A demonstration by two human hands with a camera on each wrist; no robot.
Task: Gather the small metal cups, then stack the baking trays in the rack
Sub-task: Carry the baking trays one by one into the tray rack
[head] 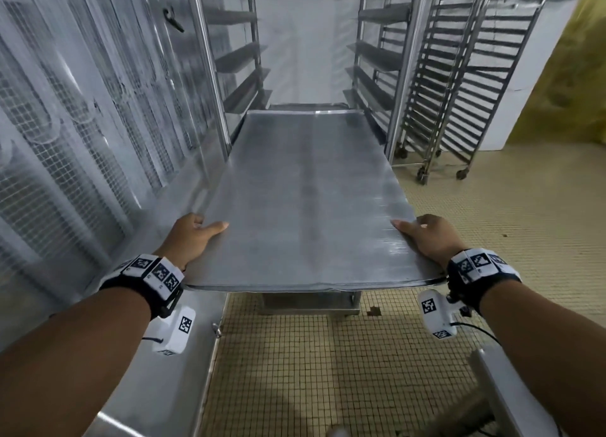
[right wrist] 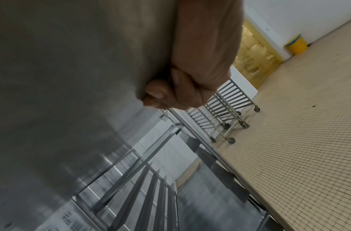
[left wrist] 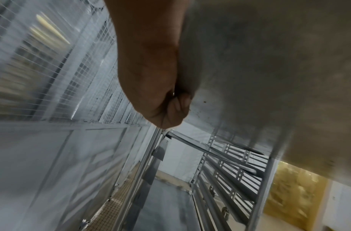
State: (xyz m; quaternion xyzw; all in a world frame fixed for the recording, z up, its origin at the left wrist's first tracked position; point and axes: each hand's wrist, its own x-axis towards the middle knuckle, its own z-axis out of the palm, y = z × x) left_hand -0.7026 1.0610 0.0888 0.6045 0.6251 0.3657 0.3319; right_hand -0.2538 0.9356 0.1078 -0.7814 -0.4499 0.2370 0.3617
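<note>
Both hands [head: 193, 236] [head: 429, 236] grip tray's [head: 308, 190] near corners.

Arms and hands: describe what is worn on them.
Both forearms are bare, no sleeves. Each wrist carries a black strap lined with white blocks printed with black square markers: left band, right band. Under each wrist hangs a white camera box with the same markers, left and right; thin black cables trail from both. The hands wear no gloves.

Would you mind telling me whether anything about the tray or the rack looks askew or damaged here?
Nothing stands out. The baking tray sits level between the left hand and right hand, lined up squarely with the rack opening, with no visible dents.
</note>
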